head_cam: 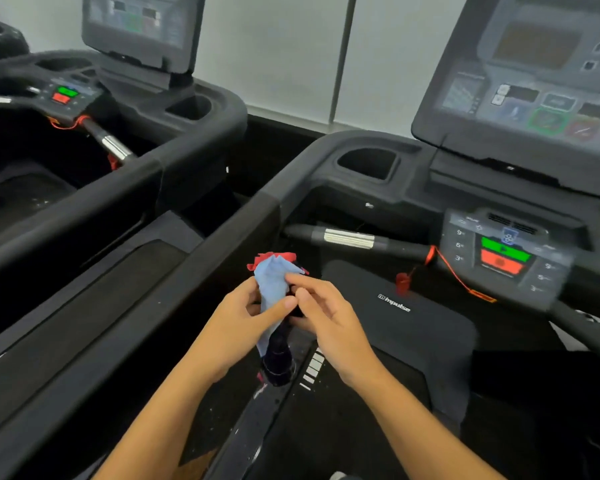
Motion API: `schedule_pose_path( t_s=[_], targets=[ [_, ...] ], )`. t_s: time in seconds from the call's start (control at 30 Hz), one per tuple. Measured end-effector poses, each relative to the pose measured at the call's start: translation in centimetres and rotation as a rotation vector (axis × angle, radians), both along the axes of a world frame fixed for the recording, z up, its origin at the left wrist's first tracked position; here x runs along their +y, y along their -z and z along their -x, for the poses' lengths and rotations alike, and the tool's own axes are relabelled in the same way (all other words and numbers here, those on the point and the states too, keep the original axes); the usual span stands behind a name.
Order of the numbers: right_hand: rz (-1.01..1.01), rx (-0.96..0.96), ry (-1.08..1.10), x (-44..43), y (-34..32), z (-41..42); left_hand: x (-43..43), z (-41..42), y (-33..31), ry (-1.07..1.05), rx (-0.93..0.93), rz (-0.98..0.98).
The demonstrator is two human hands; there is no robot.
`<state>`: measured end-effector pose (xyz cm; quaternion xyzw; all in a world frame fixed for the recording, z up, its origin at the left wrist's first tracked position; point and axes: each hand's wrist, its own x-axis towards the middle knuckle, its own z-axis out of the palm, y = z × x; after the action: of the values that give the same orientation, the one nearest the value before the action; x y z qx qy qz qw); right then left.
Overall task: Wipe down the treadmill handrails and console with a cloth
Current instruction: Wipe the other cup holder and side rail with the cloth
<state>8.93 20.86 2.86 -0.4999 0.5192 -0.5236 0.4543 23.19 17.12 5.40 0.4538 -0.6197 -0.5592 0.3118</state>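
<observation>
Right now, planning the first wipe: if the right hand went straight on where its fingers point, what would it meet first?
The blue cloth, bunched in the left hand; fingers of the right hand seem at it; depth unclear.

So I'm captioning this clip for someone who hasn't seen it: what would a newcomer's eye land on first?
First, the two hands at centre: the left hand and right hand hold a bunched blue and red cloth above the treadmill deck. Next come the bright green and red buttons on the control panel at right, with a red safety clip dangling beside it.
</observation>
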Motion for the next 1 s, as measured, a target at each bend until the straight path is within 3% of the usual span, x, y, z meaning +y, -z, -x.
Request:
schedule_pose_path(
  t_s=[0.17,0.33,0.5,0.73,0.83,1.0],
  targets=[
    [-0.049,0.126,0.145,0.5,-0.1,3.4,-0.2,3.1,0.0,0.043,0.124,-0.061],
    [-0.222,-0.162,0.074,0.8,0.0,7.0,-0.2,6.6,-0.6,0.141,0.223,-0.106],
    [-0.197,-0.205,0.034,1.0,-0.5,10.7,-0.7,10.1,-0.6,0.14,0.205,-0.083],
    [-0.15,-0.247,0.044,0.6,-0.8,15.1,-1.3,14.5,-0.1,0.131,0.02,0.086],
    [-0.15,-0.242,0.046,0.1,-0.6,16.1,-0.9,16.4,0.2,0.18,0.11,0.052],
    [-0.194,-0.193,0.033,-1.6,-0.1,16.9,-0.7,18.3,1.4,-0.052,0.197,-0.051]
  ],
)
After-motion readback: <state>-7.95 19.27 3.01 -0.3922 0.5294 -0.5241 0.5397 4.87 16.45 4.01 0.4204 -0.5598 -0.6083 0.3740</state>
